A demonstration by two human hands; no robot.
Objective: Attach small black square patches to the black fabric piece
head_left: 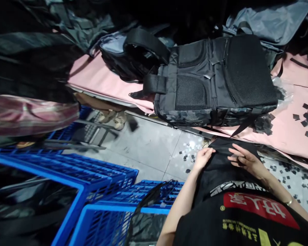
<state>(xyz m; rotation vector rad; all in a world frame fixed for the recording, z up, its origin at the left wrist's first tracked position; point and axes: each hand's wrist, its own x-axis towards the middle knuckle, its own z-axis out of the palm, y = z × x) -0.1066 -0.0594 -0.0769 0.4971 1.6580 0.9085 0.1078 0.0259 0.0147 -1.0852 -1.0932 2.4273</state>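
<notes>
My left hand [204, 158] is closed in a pinch at the edge of the black apron [220, 167] over my lap; what its fingertips hold, if anything, I cannot make out. My right hand [247, 162] hovers above the same apron, fingers spread. A small dark patch shows between its fingers, too unclear to name. Just beyond both hands a black backpack [195, 82] lies on its side along the table, with mesh panels, camouflage trim and a strap hanging over the edge. Neither hand touches it.
The pink-covered table [97, 75] carries more bags [120, 58] and small black squares [264, 123]. Similar squares litter the floor [154, 143]. Blue plastic crates [84, 189] holding bags stand at the left. Beyond them, another person's plaid clothing [33, 114] shows.
</notes>
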